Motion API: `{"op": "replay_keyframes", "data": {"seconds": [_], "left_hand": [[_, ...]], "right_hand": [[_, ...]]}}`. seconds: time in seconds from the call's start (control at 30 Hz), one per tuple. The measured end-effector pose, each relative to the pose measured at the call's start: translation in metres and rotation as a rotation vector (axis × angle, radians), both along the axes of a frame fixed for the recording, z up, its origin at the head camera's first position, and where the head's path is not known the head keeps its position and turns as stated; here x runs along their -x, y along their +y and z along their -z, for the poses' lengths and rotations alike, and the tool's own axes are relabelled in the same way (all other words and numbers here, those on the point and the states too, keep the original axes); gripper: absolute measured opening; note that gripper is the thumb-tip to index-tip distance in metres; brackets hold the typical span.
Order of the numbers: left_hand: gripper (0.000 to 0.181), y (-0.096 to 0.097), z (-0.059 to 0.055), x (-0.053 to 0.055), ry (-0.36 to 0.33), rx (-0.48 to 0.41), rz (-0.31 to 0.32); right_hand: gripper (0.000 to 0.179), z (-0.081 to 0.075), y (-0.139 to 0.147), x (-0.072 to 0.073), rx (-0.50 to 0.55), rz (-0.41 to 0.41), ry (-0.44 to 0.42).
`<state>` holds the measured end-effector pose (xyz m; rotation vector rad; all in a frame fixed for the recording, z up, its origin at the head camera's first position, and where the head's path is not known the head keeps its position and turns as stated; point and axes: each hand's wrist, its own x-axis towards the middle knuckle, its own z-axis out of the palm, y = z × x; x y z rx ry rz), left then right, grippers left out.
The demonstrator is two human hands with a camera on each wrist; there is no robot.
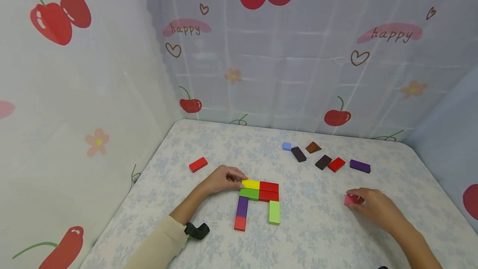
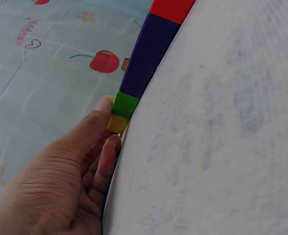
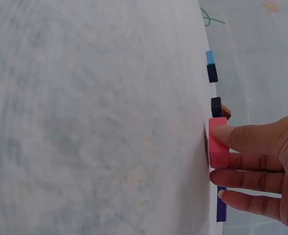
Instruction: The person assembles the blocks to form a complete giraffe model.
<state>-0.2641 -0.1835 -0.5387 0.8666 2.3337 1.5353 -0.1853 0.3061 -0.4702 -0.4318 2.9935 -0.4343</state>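
My left hand [image 1: 223, 179] pinches the left end of a yellow block [image 1: 251, 184], thumb on the near side and fingers on the far side. The yellow block lies against a green block [image 1: 249, 194] and two red blocks [image 1: 269, 186]. Below these, a purple block [image 1: 242, 206] with a red block [image 1: 240, 223] at its end forms one leg, and a light green block [image 1: 274, 212] forms the other. Off to the right, my right hand [image 1: 377, 209] grips a pink block [image 3: 218, 142] between thumb and fingers, close to the tabletop.
A lone red block [image 1: 198, 164] lies left of the arrangement. Toward the back right are a small blue block [image 1: 286, 146], two black blocks [image 1: 298, 154], a brown triangular block [image 1: 313, 147], another red block [image 1: 337, 164] and a purple block [image 1: 360, 166]. Printed curtains [image 1: 261, 69] surround the table.
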Motion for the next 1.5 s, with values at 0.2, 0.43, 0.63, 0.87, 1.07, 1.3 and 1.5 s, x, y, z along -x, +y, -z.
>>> {"op": "replay_keyframes", "data": {"seconds": [0.2,0.43,0.63,0.87,1.07,1.3,1.5], "left_hand": [[0.028,0.0,-0.001,0.0,0.007,-0.004,0.006],[0.027,0.0,-0.003,-0.001,0.009,0.007,0.014],[0.027,-0.001,-0.001,0.0,0.008,-0.01,0.016],[0.027,0.0,0.001,0.0,0.011,-0.009,0.013],[0.026,-0.001,0.0,0.0,0.006,-0.007,0.012],[0.027,0.0,0.0,-0.001,0.019,-0.019,0.032],[0.027,-0.001,-0.002,-0.001,0.006,-0.011,0.02]], "right_hand": [[0.041,-0.001,-0.014,-0.011,0.019,0.003,0.012],[0.041,-0.008,-0.036,-0.024,0.009,-0.04,0.07],[0.039,-0.01,-0.055,-0.034,0.012,-0.101,0.124],[0.039,-0.008,-0.076,-0.043,0.022,-0.17,0.144],[0.035,-0.005,-0.098,-0.049,-0.017,-0.213,0.105],[0.033,-0.001,-0.116,-0.056,-0.002,-0.302,0.067],[0.031,-0.001,-0.127,-0.061,0.013,-0.356,0.041]]}}
